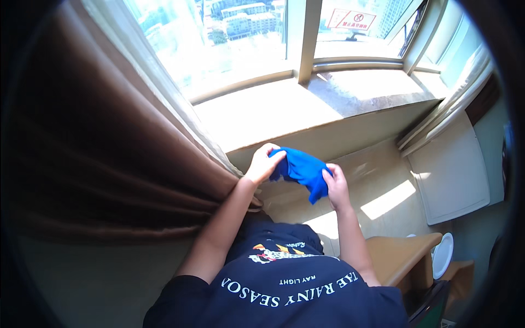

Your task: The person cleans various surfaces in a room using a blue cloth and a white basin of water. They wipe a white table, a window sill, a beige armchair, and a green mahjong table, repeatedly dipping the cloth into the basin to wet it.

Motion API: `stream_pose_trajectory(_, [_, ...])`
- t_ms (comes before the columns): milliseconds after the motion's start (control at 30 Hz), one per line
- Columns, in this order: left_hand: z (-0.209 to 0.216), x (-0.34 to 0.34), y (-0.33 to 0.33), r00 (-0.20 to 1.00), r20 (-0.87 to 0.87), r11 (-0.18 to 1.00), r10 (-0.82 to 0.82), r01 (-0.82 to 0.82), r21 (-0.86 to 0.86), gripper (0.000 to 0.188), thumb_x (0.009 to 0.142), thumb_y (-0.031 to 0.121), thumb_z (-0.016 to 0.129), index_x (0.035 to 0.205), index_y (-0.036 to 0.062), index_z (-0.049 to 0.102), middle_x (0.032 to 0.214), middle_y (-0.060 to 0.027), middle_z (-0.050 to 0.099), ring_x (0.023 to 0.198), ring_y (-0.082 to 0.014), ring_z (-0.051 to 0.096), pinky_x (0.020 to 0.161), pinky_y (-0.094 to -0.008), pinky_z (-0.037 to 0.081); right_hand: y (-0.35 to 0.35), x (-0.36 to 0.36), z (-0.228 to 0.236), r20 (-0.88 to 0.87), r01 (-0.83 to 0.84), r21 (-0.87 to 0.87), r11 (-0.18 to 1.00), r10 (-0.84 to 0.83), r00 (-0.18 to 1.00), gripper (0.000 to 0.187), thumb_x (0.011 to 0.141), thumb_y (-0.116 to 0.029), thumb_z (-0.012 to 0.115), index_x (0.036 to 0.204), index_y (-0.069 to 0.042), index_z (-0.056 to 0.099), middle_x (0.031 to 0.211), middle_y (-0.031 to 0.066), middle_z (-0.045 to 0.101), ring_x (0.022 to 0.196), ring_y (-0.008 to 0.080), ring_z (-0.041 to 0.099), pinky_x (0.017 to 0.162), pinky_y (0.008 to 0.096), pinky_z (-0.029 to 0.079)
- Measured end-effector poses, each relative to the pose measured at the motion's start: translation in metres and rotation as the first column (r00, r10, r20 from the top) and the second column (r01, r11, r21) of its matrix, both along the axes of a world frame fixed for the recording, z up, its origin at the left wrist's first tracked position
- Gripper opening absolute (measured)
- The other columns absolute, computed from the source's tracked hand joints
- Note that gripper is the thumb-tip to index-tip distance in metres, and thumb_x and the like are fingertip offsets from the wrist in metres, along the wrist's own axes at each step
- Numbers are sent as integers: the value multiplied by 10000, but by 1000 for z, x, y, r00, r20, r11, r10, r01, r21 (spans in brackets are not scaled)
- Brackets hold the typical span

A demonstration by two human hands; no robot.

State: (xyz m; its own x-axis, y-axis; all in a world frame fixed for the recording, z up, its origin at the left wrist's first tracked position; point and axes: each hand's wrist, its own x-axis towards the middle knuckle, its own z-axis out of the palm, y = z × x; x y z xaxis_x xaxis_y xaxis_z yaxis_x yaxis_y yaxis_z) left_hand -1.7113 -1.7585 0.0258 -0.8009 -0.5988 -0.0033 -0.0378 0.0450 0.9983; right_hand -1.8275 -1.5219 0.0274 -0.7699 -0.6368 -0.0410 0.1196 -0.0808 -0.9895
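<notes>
A bright blue cloth (303, 168) hangs in the air between my two hands, in front of the window ledge. My left hand (266, 162) pinches its left end, thumb on top. At the other end, my right hand (337, 185) grips the cloth's right edge between thumb and fingers. The cloth sags in soft folds, and a loose corner droops below, near my right thumb. Part of its underside lies in dark shade beside my left fingers.
Ahead runs a sunlit window sill (268, 115) under tall windows. A brown curtain (126, 131) with a sheer layer fills the left. On the right stand a pale panel (451, 169), a tan wooden piece of furniture (402, 254) and a white round object (443, 256).
</notes>
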Motion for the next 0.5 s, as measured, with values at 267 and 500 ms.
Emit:
stream_pose_trajectory(267, [18,90,-135,962,162,952,219,-247,180,746,851,115,803,1423,-80,365,1134,-170,665,980,-197,666,872,-301,543,-178,-18,42,-159,-240,260,935,286,945,274,956,-196,662,1119,23,648,991,119,690,929,171,641,851,327,522])
stream_pose_trajectory(500, [59,173,-170,703,136,709,698,-705,4,906,839,101,810,1518,-24,223,977,-123,618,869,-174,648,742,-293,557,-314,16,48,-56,-655,230,720,681,730,380,968,-275,662,1227,-1,620,1098,129,674,1004,182,627,908,328,516])
